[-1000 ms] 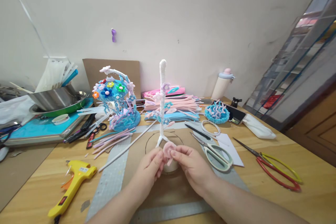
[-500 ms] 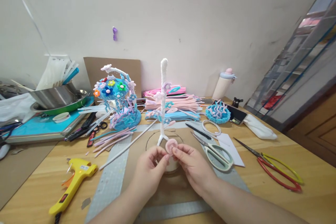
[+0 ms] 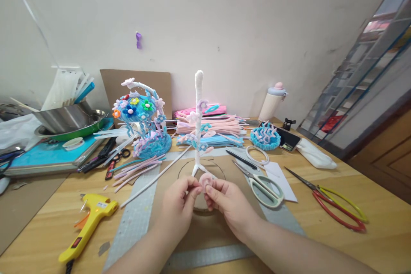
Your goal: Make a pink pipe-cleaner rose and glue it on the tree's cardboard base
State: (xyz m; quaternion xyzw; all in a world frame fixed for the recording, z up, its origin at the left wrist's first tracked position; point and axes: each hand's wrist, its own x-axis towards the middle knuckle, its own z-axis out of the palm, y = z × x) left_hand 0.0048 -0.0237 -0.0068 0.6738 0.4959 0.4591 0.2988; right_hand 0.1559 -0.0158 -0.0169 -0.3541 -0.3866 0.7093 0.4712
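One pink coil (image 3: 206,181) is pinched by the left hand (image 3: 179,202) and right hand (image 3: 233,205), just in front of the white stem (image 3: 198,128). Under the stem lie cardboard (image 3: 205,236), a grey mat (image 3: 134,215) and a wooden table (image 3: 382,233); behind it, a pale wall (image 3: 240,30); far right of it, shelves (image 3: 356,72) and a door (image 3: 385,150).

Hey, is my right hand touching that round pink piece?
Touching. The head view shows the right hand with its thumb lying over the lower right of the round pink piece.
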